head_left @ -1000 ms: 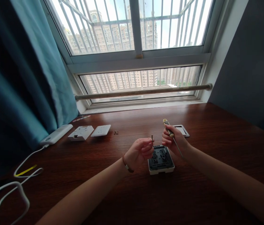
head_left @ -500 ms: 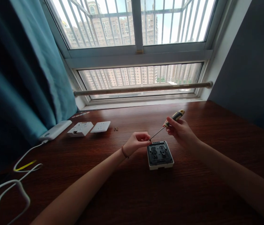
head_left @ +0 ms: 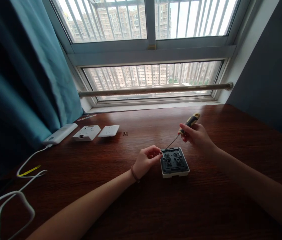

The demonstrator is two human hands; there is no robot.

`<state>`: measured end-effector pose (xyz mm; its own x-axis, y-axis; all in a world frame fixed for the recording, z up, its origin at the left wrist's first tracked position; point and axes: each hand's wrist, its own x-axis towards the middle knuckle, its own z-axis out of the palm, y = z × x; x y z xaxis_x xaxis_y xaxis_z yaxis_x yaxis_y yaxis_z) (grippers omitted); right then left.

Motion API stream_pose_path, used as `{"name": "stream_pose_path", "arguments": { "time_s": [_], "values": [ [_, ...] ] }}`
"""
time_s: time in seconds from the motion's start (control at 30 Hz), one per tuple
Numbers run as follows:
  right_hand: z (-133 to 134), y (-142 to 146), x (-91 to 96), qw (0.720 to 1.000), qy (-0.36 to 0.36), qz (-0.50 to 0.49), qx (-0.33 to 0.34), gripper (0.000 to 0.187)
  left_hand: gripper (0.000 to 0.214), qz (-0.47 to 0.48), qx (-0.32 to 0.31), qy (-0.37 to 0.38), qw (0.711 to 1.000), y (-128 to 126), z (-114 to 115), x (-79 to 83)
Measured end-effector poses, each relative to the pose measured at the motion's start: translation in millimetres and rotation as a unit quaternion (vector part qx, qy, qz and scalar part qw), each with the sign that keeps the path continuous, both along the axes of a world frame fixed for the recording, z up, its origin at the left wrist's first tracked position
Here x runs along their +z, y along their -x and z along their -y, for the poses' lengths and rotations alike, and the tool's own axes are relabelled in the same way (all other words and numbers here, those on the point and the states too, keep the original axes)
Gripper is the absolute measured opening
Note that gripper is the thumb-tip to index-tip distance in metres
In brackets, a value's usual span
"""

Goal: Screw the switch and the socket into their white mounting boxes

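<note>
At a dark wooden desk [head_left: 206, 206] beneath a barred window [head_left: 151, 53], a person works on the back of a wall switch module [head_left: 174, 161], which lies face down on the wood just in front of both hands. The left hand [head_left: 147, 160] is curled at the module's far-left corner, thumb and forefinger pinched on what appears to be a small screw [head_left: 161, 153], though it is almost too small to make out. The right hand [head_left: 197, 136] is closed around a yellow-and-black screwdriver [head_left: 173, 141], held at a slant with its tip meeting the left fingertips at that corner. The work would likely go best with the tip seated squarely before any turning, the shaft brought more upright, and the module steadied so it cannot skate on the polished wood. Well apart to the left lie two white cover plates [head_left: 108, 130], a pair of loose screws [head_left: 125, 133], a white power bank [head_left: 60, 133] and its cable [head_left: 18, 196], beside a teal curtain [head_left: 18, 83].
</note>
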<state>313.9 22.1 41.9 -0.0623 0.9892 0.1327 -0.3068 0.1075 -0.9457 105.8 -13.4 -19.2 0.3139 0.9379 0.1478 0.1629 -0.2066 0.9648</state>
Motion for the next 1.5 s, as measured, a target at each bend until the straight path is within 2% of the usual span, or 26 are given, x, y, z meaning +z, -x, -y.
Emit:
{"name": "stream_pose_path", "arguments": {
  "time_s": [0.43,0.63,1.07,1.5],
  "values": [
    [1,3,-7.1,1.0,-0.018,0.02,0.006,0.026,0.018,-0.038,-0.025,-0.01,0.999,-2,1,-2.5],
    [6,4,-4.0,0.995,-0.07,0.072,0.02,0.022,0.017,-0.06,-0.017,-0.025,0.998,-2,2,-1.7],
    [16,6,6.1,0.978,-0.118,0.169,0.033,0.023,0.018,-0.083,-0.014,-0.038,0.996,-1,3,-1.1],
    [25,7,11.4,0.966,-0.152,0.204,0.04,0.022,0.016,-0.079,-0.019,-0.043,0.996,-2,3,1.2]
  ]
}}
